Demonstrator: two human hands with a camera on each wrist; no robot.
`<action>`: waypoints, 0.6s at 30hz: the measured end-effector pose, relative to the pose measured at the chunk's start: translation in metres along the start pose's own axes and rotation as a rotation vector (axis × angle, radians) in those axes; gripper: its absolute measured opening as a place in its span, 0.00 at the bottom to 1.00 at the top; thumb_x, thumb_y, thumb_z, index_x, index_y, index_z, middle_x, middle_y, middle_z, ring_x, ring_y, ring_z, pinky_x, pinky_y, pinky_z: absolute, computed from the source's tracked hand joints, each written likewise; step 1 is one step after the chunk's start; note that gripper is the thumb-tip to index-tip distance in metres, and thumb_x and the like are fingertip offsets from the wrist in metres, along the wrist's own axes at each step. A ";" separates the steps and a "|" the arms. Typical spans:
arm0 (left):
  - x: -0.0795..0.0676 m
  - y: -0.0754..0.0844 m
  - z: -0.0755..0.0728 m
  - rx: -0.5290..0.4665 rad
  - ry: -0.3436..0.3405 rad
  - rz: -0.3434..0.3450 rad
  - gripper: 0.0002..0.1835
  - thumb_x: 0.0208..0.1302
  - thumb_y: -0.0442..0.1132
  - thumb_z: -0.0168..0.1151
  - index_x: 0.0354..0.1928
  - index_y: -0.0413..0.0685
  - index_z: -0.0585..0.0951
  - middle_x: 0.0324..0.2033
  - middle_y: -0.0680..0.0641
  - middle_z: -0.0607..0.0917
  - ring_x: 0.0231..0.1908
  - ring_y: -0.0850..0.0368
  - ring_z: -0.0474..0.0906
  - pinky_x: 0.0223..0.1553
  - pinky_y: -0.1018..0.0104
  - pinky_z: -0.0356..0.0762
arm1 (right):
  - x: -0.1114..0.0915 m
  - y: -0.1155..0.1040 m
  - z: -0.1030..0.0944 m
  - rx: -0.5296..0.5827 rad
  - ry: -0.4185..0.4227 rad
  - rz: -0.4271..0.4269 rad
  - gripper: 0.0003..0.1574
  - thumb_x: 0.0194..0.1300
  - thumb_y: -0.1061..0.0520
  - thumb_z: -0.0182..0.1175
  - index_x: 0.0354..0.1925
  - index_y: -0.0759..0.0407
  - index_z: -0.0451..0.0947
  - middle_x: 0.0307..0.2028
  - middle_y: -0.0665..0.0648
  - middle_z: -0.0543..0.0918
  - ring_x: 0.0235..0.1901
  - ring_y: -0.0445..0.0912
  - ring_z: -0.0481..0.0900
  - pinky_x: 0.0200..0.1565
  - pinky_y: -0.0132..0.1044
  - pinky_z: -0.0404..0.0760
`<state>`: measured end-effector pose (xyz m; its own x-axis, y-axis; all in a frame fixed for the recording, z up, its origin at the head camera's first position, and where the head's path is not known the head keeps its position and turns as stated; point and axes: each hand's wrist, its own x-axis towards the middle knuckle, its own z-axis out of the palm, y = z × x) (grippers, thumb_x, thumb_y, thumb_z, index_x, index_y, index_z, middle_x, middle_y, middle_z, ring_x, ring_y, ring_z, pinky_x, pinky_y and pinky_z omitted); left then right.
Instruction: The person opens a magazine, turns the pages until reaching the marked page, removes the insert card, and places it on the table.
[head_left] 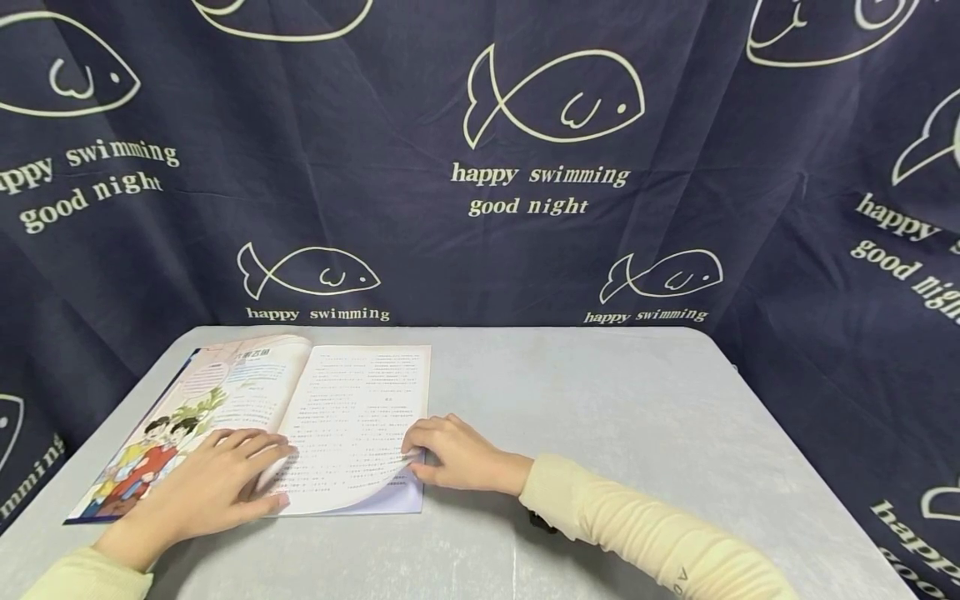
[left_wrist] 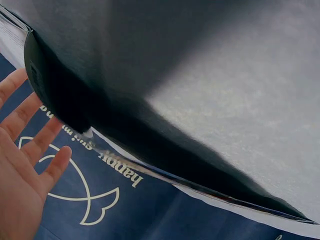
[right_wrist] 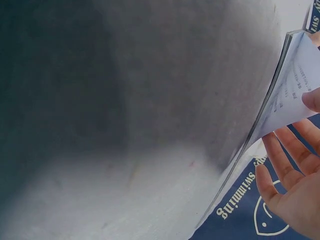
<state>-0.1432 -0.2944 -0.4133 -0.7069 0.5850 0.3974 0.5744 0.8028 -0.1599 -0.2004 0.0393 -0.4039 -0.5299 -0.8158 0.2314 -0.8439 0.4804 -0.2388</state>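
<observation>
right hand (head_left: pixel 459 454) pinched page (head_left: pixel 360 425), left hand (head_left: pixel 213 477) lay on book (head_left: pixel 255 400), fingers (head_left: pixel 258 442) spread; probably page-turning, next move likely needed leftward lift.

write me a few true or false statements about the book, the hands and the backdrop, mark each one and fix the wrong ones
1. The book lies open on the table. True.
2. The left hand rests on the book. True.
3. The right hand touches nothing. False: it pinches the edge of the right page.
4. The cartoon figures are printed on the right page. False: they are on the left page.
5. The backdrop shows fish outlines. True.
6. The right sleeve is dark blue. False: it is pale yellow.
</observation>
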 end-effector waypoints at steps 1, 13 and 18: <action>0.000 0.001 0.000 -0.004 -0.002 -0.004 0.29 0.44 0.67 0.61 0.45 0.58 0.80 0.42 0.56 0.81 0.45 0.52 0.76 0.43 0.50 0.67 | 0.000 0.000 0.000 0.003 0.001 0.003 0.12 0.57 0.50 0.59 0.40 0.50 0.79 0.40 0.44 0.81 0.40 0.35 0.75 0.42 0.26 0.67; 0.001 0.005 -0.001 -0.010 -0.026 -0.028 0.34 0.40 0.74 0.58 0.45 0.60 0.80 0.42 0.57 0.81 0.44 0.51 0.75 0.43 0.49 0.66 | 0.004 -0.002 -0.004 0.068 0.073 0.005 0.10 0.57 0.53 0.59 0.38 0.54 0.79 0.38 0.47 0.83 0.34 0.39 0.78 0.38 0.26 0.67; 0.001 0.006 0.000 -0.015 -0.048 -0.038 0.35 0.39 0.75 0.57 0.45 0.61 0.80 0.43 0.56 0.81 0.45 0.51 0.75 0.42 0.48 0.66 | 0.006 -0.002 -0.003 0.078 0.116 0.015 0.09 0.58 0.53 0.59 0.37 0.54 0.79 0.37 0.47 0.83 0.35 0.40 0.79 0.38 0.26 0.68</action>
<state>-0.1401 -0.2887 -0.4137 -0.7468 0.5595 0.3594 0.5530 0.8227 -0.1317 -0.2025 0.0344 -0.3993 -0.5522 -0.7641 0.3335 -0.8293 0.4619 -0.3146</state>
